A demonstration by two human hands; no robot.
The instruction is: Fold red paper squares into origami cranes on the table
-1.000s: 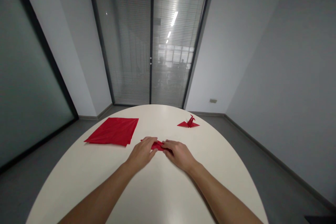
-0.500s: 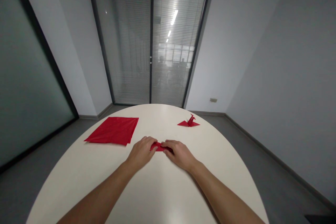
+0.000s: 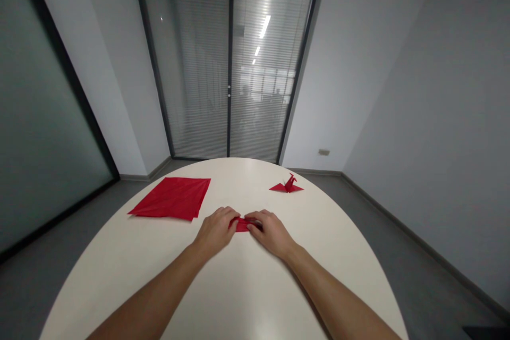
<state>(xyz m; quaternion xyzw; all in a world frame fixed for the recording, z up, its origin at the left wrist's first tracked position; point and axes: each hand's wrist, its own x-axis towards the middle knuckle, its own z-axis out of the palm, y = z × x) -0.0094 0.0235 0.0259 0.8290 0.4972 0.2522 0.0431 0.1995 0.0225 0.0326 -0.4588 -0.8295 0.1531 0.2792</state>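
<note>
A small folded piece of red paper [image 3: 242,224] lies at the middle of the table, between my two hands. My left hand [image 3: 217,228] grips its left end, thumb on the near side and fingers curled over the far side. At the other end, my right hand [image 3: 273,231] has its thumb and fingers closed around the paper. Both hands cover much of it, so its full shape is hidden. Beyond my right hand stands a red origami crane [image 3: 287,186] with its wings spread.
A stack of red paper sheets [image 3: 173,198] lies at the left of the round white table [image 3: 223,287]. The table's curved edge runs around the work. Behind it are a glass partition with blinds [image 3: 195,64] and a wall with a socket [image 3: 324,152].
The folded red paper has shifted slightly toward me. My right fingers have drawn back a little, and slightly more of the paper shows near the right thumb.
</note>
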